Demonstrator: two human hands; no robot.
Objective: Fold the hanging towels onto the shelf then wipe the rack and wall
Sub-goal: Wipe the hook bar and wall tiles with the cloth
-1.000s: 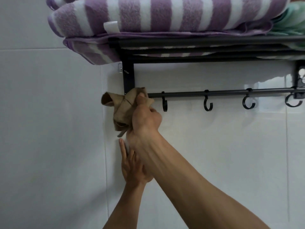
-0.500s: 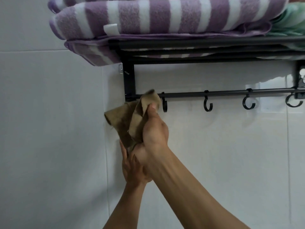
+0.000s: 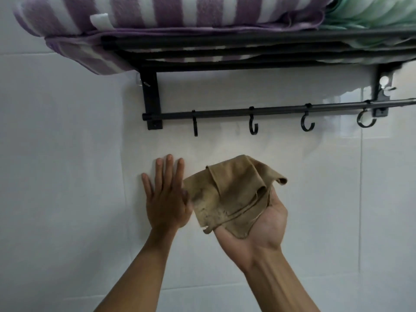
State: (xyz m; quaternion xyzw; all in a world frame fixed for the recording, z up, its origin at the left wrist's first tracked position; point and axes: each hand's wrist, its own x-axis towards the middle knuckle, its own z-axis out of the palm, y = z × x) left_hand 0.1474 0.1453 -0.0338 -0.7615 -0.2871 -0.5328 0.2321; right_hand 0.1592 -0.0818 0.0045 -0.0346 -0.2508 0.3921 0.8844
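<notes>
A purple-and-white striped towel [image 3: 180,12] lies folded on the black rack shelf [image 3: 247,64], with a mint-green towel [image 3: 371,14] beside it at the right. Below the shelf runs the black rail [image 3: 270,110] with several hooks [image 3: 253,127], all bare. My left hand [image 3: 166,199] presses flat on the white tiled wall [image 3: 67,176], fingers straight and pointing up. Just to its right, my right hand [image 3: 263,230] is turned palm towards me and holds a crumpled, stained brown cloth [image 3: 229,194] below the rail. The cloth hides its fingers.
The striped towel overhangs the shelf's left end. A bracket [image 3: 150,97] fixes the rack to the wall at the left, another at the far right. White tiles with thin grout lines fill the remaining view.
My right hand has dropped with the cloth from the rail's left end, moved right and turned palm up. The left hand stays flat on the wall.
</notes>
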